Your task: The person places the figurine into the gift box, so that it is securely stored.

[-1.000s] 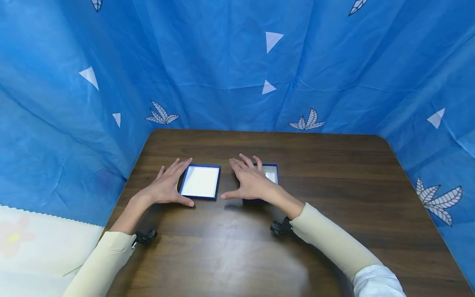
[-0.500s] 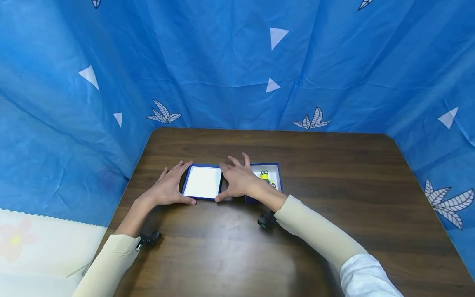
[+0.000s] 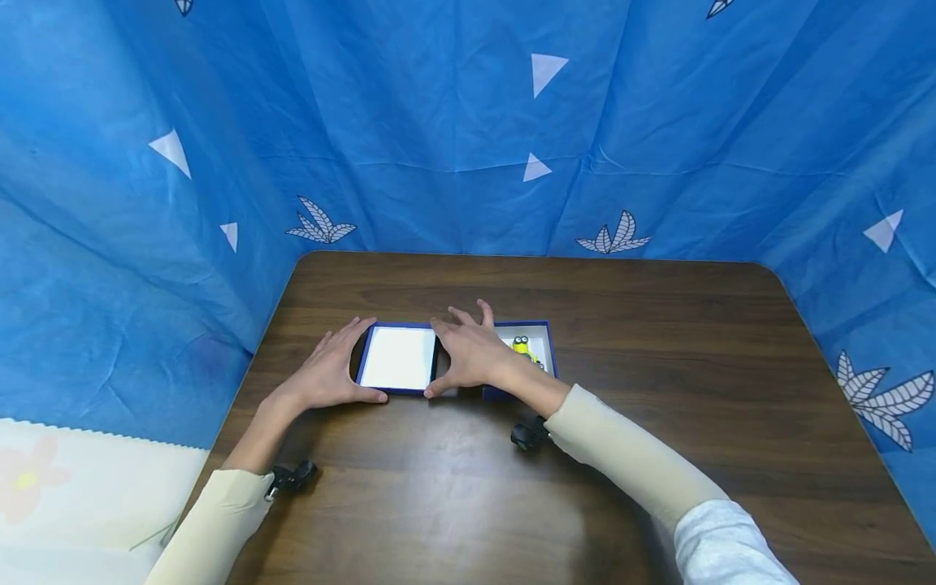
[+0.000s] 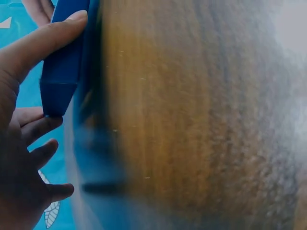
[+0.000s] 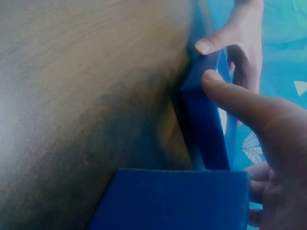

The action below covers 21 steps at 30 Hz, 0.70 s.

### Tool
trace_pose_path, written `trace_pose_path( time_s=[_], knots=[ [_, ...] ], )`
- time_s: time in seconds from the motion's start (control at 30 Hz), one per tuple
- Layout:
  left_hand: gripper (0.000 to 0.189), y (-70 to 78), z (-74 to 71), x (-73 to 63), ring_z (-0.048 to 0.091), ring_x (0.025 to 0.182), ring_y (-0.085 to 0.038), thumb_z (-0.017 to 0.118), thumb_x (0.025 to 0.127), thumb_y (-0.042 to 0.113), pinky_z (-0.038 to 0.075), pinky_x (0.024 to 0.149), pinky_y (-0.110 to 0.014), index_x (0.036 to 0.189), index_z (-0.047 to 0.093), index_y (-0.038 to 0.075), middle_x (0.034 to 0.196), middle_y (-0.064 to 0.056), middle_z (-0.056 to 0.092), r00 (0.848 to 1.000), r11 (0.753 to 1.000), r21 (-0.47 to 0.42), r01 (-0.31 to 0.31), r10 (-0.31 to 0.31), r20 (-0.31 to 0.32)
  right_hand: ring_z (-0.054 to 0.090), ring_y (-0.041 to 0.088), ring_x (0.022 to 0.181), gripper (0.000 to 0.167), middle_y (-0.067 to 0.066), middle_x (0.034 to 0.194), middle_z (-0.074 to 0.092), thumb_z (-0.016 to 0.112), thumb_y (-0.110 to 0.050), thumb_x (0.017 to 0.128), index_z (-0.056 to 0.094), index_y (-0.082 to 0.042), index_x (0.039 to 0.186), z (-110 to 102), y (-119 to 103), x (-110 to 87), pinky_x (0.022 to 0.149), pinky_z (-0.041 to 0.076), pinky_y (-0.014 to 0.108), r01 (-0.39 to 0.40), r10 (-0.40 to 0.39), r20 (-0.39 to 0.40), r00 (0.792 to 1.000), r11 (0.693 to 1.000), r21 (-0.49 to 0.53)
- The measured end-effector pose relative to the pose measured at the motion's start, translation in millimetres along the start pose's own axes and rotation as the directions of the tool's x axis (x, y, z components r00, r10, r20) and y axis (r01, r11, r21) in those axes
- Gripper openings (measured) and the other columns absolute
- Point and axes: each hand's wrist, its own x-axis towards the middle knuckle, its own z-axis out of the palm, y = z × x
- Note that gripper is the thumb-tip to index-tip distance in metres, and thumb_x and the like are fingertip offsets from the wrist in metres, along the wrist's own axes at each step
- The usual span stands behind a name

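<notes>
A shallow blue box lid (image 3: 398, 357) lies with its white inside facing up, between both hands. At its left edge my left hand (image 3: 325, 375) grips it, thumb at the near corner and index finger at the far one. The right hand (image 3: 470, 356) holds the opposite edge; its thumb presses the near corner (image 5: 195, 79). Just right of the lid stands an open blue box (image 3: 543, 331) with a white inside. In it lies a yellow toy figure (image 3: 522, 346) with goggle-like eyes, partly hidden by my right wrist. Whether the lid touches the table I cannot tell.
Both hands work on a dark brown wooden table (image 3: 658, 341) with rounded far corners. Blue patterned cloth (image 3: 453, 122) hangs behind it and at both sides. A pale flowered cloth (image 3: 88, 479) lies at the lower left.
My right hand has moved left from over the open box to the lid's right edge, uncovering the toy figure. The left hand stays at the lid's left edge, nearly still.
</notes>
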Motion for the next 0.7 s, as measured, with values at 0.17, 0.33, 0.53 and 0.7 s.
trace_pose_path(
  time_s=[0.17,0.33,0.53,0.7],
  knots=[
    [0.134,6.9,-8.6,-8.0,0.022,0.165,-0.047,0.091,0.072,0.07,0.023,0.123,-0.082,0.174,0.014,0.03,0.18,-0.017,0.021,0.998,0.998,-0.052,0.021,-0.024,-0.053,0.019,0.032,0.169,0.125,0.001,0.174,0.041,0.086,-0.075,0.076,0.031,-0.014,0.171,-9.5,9.2,-6.5,0.13,-0.001,0.073,0.059,-0.053,-0.044,0.998,0.988,0.143],
    [0.129,19.8,-15.8,-17.6,0.02,0.165,-0.047,0.092,0.076,0.062,0.028,0.12,-0.084,0.173,0.01,0.038,0.182,-0.015,0.015,0.992,0.992,-0.128,0.013,-0.029,-0.124,0.019,0.032,0.169,0.121,0.0,0.176,0.038,0.085,-0.072,0.079,0.027,-0.02,0.173,-21.1,22.6,-15.2,0.13,0.007,0.068,0.134,-0.114,-0.09,0.989,0.953,0.27],
    [0.131,40.2,-17.1,-25.2,0.023,0.163,-0.042,0.097,0.075,0.052,0.029,0.12,-0.082,0.173,0.011,0.039,0.18,-0.012,0.019,0.968,0.979,-0.196,-0.048,-0.003,-0.25,0.016,0.032,0.169,0.122,0.0,0.179,0.031,0.087,-0.069,0.077,0.022,-0.032,0.173,-29.8,34.3,-26.1,0.13,0.013,0.07,0.207,-0.159,-0.168,0.973,0.92,0.333],
    [0.132,52.4,-15.7,-26.8,0.026,0.159,-0.039,0.1,0.073,0.044,0.031,0.119,-0.081,0.173,0.014,0.037,0.177,-0.012,0.023,0.948,0.971,-0.219,-0.096,0.022,-0.318,0.017,0.031,0.168,0.124,-0.002,0.178,0.032,0.092,-0.062,0.076,0.022,-0.032,0.173,-35.6,38.7,-33.2,0.129,0.015,0.071,0.265,-0.19,-0.235,0.953,0.9,0.346]
  ],
)
